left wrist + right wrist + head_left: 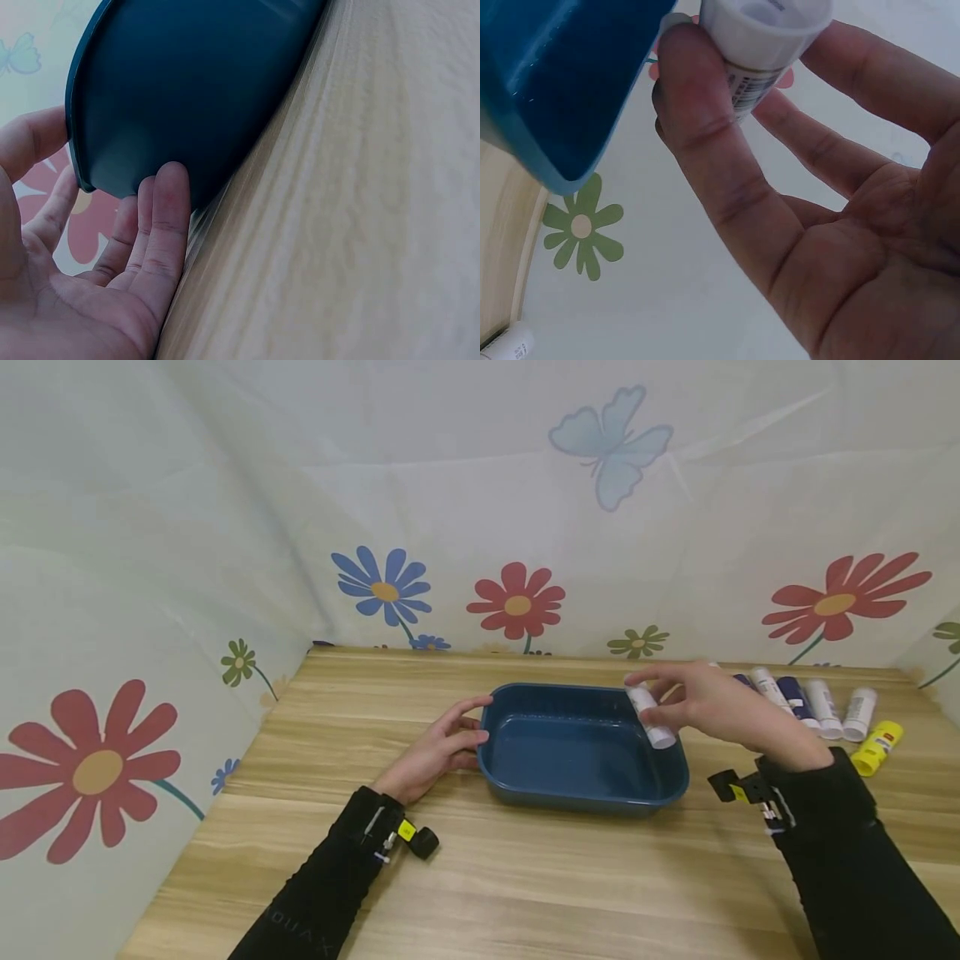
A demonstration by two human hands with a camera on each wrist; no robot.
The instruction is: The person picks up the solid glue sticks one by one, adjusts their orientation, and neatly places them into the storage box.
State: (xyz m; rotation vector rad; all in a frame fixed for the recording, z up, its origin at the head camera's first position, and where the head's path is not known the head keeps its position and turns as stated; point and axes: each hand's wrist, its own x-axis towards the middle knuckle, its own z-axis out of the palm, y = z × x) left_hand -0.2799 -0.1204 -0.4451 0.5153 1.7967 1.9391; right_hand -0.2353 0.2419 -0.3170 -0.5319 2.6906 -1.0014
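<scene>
Over the right end of a blue rectangular basin, my right hand pinches a white glue stick between thumb and fingers. The glue stick hangs tilted above the rim; in the right wrist view, its round end and printed barcode label show. My left hand touches the basin's left end, its fingers spread along the outer wall and rim. In the left wrist view, the fingertips lie against the dark blue wall, close above the table.
Several more glue sticks lie in a row at the back right, partly behind my right hand: white ones, a navy one and a yellow one. A flower-printed curtain stands behind the wooden table.
</scene>
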